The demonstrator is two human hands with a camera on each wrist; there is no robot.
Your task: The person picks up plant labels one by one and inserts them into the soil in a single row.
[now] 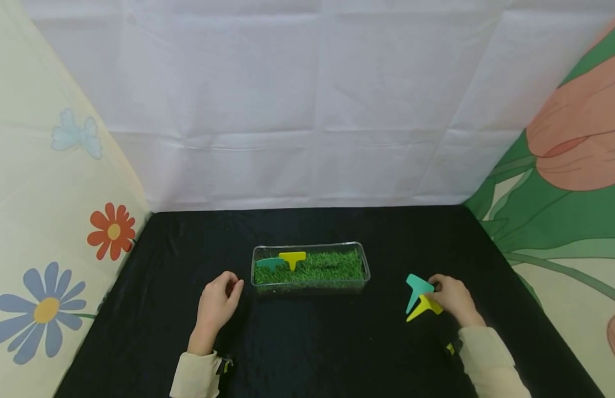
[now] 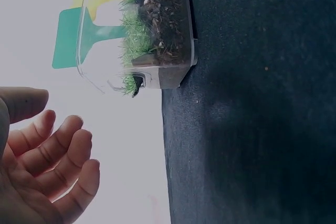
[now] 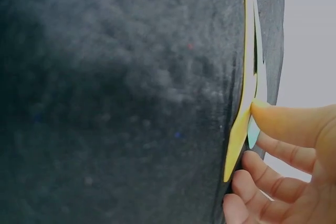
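Note:
A clear plastic tray (image 1: 365, 272) of grass stands mid-table, with a teal label (image 1: 270, 263) and a yellow label (image 1: 292, 258) stuck upright at its left end. My left hand (image 1: 226, 288) rests on the black cloth just left of the tray, fingers loosely curled and holding nothing. The left wrist view shows that hand (image 2: 63, 156) relaxed beside the tray's corner (image 2: 173, 74). My right hand (image 1: 436, 296) is at the right, pinching a second teal label (image 1: 416, 287) and a yellow label (image 1: 420, 310) at the cloth. In the right wrist view the thumb (image 3: 278, 119) lies on the yellow label (image 3: 239, 129).
The black cloth (image 1: 307, 354) covers the table. A white sheet (image 1: 307, 110) closes the back, with flower-printed fabric walls on the left (image 1: 48, 221) and right (image 1: 576, 193). Both arms wear cream sleeves (image 1: 488, 359).

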